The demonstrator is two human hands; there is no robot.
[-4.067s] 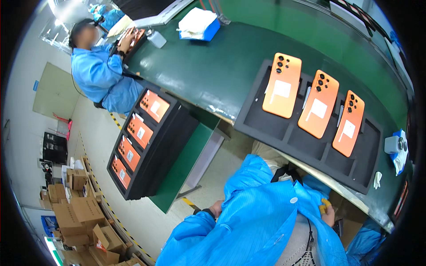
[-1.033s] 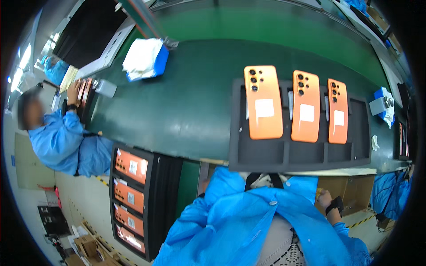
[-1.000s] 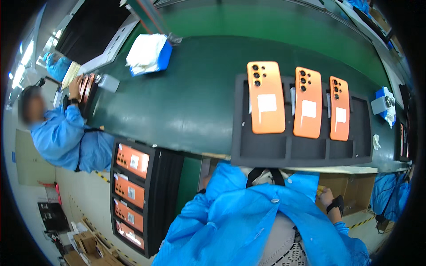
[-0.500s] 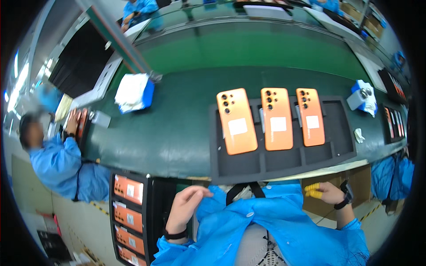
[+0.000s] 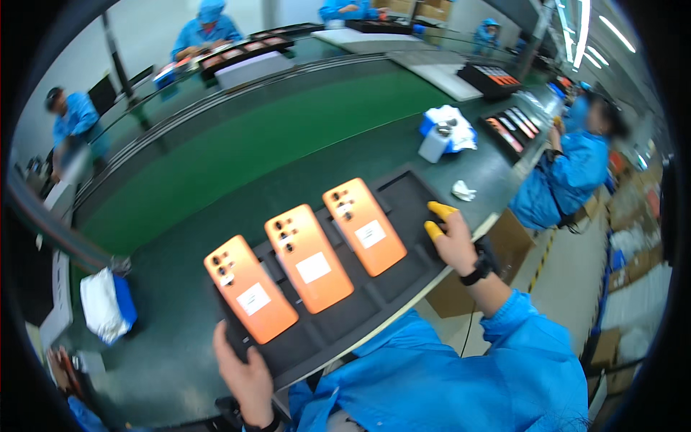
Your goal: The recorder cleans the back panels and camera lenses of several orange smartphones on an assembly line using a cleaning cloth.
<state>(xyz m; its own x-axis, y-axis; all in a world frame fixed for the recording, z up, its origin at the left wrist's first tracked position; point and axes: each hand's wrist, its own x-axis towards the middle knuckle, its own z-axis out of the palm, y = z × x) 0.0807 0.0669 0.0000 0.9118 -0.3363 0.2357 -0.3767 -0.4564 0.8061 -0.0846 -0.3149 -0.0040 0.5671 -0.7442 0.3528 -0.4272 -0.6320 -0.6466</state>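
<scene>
Three orange phones (image 5: 306, 243) on a black tray (image 5: 410, 209), between the hands. Left hand (image 5: 246, 376) at tray's left end, right hand (image 5: 453, 241) at its right, fingers spread, contact unclear; apparently a tray-handling step, calling for even two-ended grip. Tabletop (image 5: 173, 306) beneath.

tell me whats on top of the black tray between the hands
Three orange phones rest camera side up on the black tray, each bearing a white label. The tray parts beneath them are covered, so anything under the phones cannot be seen.
</scene>
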